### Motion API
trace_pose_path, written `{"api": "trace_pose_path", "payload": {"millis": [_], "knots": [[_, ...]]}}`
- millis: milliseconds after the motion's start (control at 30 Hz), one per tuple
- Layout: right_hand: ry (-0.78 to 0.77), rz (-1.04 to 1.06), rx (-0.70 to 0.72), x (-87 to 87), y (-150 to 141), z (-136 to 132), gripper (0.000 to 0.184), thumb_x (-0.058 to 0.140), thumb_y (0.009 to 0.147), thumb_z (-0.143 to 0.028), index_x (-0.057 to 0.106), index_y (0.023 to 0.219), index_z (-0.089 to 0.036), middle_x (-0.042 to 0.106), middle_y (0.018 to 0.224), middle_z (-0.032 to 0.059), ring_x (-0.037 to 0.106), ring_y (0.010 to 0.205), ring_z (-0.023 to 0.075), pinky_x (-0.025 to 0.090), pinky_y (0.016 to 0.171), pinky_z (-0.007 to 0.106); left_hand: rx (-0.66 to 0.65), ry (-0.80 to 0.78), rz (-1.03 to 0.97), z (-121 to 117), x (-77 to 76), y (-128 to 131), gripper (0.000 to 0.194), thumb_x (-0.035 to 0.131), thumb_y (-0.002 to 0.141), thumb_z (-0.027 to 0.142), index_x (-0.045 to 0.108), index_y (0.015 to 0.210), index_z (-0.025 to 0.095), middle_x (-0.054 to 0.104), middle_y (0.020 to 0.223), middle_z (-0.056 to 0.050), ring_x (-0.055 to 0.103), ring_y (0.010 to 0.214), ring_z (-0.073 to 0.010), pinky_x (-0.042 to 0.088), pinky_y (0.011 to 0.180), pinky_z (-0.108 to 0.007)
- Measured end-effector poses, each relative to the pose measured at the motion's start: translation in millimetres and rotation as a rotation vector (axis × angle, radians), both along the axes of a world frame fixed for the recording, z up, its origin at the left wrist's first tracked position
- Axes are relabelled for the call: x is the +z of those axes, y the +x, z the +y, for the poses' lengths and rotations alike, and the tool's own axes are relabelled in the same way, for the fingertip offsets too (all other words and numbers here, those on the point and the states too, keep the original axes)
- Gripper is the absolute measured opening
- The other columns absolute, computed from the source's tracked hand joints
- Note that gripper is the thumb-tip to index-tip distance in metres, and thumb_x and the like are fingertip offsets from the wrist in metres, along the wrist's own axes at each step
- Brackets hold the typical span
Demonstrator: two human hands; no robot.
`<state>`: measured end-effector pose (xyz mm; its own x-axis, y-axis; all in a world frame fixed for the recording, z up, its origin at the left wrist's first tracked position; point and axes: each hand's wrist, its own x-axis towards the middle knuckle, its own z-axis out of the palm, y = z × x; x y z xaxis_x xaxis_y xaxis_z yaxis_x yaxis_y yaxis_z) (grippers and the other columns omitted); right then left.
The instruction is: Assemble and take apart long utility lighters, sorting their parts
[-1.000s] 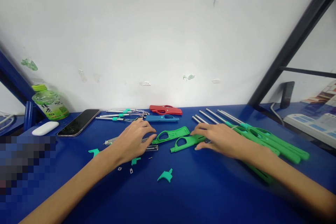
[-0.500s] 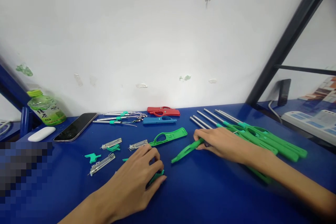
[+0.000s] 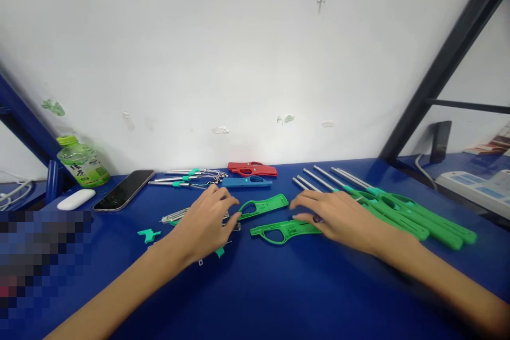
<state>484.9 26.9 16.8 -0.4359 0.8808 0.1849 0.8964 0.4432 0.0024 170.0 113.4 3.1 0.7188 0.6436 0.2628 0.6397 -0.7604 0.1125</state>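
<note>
Nearer green casing half point(image 3: 290, 229), one end under the right hand point(image 3: 338, 217), fingers loosely curved, grasp unclear.

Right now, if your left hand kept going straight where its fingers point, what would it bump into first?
Probably the farther green lighter shell half, at its looped end. The left hand looks very close to it, but I can't tell whether the fingers might pass above.

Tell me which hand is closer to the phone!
Left: the left hand is right of the phone; the right hand is farther right, at a green handle half.
</note>
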Motion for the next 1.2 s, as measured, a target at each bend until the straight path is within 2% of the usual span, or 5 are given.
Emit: {"api": "trace_pose_path", "payload": {"millis": [200,333,567,767,1200], "knots": [[-0.021,-0.048,0.040,-1.1,-1.4,43.6,0.048,0.072,0.102,-0.037,0.064,0.145,-0.020,0.074,0.133,0.0133,0.077,0.106,0.0295,0.061,0.083,0.041,0.072,-0.111,0.130,29.5,-2.0,29.2,0.031,0.071,0.103,0.042,0.069,0.121,0.017,0.071,0.122,-0.008,0.071,0.107,-0.0237,0.061,0.093,-0.045],[-0.063,-0.061,0.036,-7.2,-7.5,53.5,0.035,0.071,0.104,-0.037,0.068,0.133,-0.019,0.075,0.120,0.0073,0.075,0.096,0.0211,0.064,0.085,0.042,0.091,-0.116,0.134,29.1,0.5,36.0,0.030,0.070,0.104,0.038,0.068,0.125,0.017,0.071,0.122,-0.008,0.072,0.102,-0.0221,0.063,0.088,-0.042],[-0.045,0.010,-0.015,4.1,2.7,39.4,0.020,0.063,0.108,-0.031,0.072,0.121,-0.018,0.076,0.114,0.0079,0.075,0.096,0.0225,0.060,0.084,0.039,0.011,-0.058,0.077,11.2,9.2,43.2,0.027,0.069,0.105,0.035,0.068,0.124,0.016,0.072,0.118,-0.007,0.072,0.100,-0.0213,0.063,0.088,-0.042],[-0.177,0.111,0.071,23.6,17.4,12.5,0.055,0.062,0.102,-0.064,0.070,0.139,-0.024,0.078,0.131,0.0080,0.075,0.113,0.0275,0.056,0.092,0.037,-0.089,-0.054,0.020,-7.3,13.2,46.1,0.010,0.065,0.107,0.025,0.067,0.110,0.016,0.071,0.102,-0.002,0.070,0.090,-0.0183,0.060,0.082,-0.037],[-0.200,0.140,0.037,10.6,14.5,0.3,0.047,0.057,0.105,-0.063,0.075,0.127,-0.025,0.076,0.121,0.0073,0.075,0.094,0.0268,0.051,0.077,0.037,-0.166,-0.208,-0.002,-18.4,-8.3,42.1,0.011,0.068,0.104,0.022,0.066,0.114,0.027,0.073,0.116,0.001,0.067,0.094,-0.0230,0.048,0.085,-0.038]]}}
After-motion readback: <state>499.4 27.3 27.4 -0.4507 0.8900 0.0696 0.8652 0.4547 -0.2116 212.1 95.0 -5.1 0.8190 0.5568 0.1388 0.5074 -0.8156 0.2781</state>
